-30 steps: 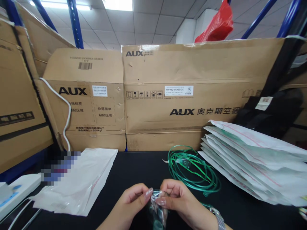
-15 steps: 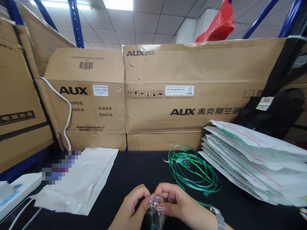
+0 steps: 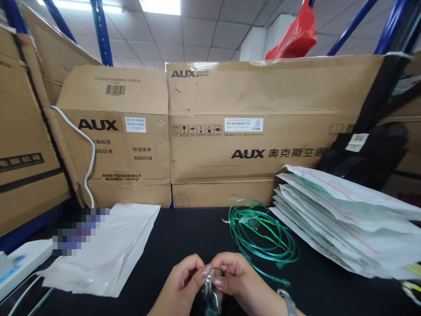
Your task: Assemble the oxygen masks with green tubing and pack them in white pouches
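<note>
My left hand (image 3: 187, 283) and my right hand (image 3: 241, 279) meet at the bottom centre, thumbs and fingertips closed. Between them they pinch the upper edge of a clear oxygen mask (image 3: 212, 297), whose lower part shows a green tint and runs toward the bottom edge of the picture. Fingers cover much of its top. On the black table, beyond my right hand, lies a loose coil of green oxygen tubing (image 3: 231, 231) with a clear round piece (image 3: 252, 222) and bright green straps among the loops. One tube end reaches near my right wrist, which wears a silver watch.
A tall stack of white packets (image 3: 332, 228) fills the right side. At left lies a flat white packet (image 3: 108, 250), beside a white power strip (image 3: 29, 263) with cables. Cardboard boxes (image 3: 204, 166) wall off the back. A red bag (image 3: 292, 39) hangs above.
Both hands keep their pinch on the mask, with only slight finger movement. The view has shifted a little, and the tube end near my right wrist shows more fully.
</note>
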The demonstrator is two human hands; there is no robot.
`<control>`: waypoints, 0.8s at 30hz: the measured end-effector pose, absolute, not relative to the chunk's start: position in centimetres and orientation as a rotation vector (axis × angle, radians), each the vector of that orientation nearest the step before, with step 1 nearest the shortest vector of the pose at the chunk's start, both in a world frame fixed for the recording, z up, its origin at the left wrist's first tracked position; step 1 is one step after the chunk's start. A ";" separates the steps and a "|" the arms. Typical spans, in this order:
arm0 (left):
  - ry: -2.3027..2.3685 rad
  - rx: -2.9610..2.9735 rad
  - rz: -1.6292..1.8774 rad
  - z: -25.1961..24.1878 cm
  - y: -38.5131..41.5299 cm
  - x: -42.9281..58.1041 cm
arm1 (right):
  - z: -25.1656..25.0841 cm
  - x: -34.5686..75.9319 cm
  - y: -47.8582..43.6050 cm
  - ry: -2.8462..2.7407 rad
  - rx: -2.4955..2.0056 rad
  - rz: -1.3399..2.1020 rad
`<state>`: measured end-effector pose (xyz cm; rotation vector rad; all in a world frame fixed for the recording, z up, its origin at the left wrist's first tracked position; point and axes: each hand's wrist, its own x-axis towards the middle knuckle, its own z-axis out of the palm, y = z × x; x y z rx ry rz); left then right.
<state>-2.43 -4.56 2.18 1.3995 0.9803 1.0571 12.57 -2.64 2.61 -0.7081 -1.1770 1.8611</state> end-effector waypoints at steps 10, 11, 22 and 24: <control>0.828 1.141 1.071 2.7 -4.6 -2.1 | 4.1 12.5 -3.0 -1.171 -0.579 1.935; 0.822 1.119 1.088 3.1 -4.7 -2.2 | 4.4 12.4 -3.1 -1.174 -0.569 1.947; 0.881 1.283 1.130 4.8 -5.3 -3.2 | 5.2 13.1 -2.8 -1.268 -0.561 1.932; 0.872 1.304 1.128 4.9 -5.4 -3.1 | 5.2 13.2 -2.8 -1.292 -0.558 1.928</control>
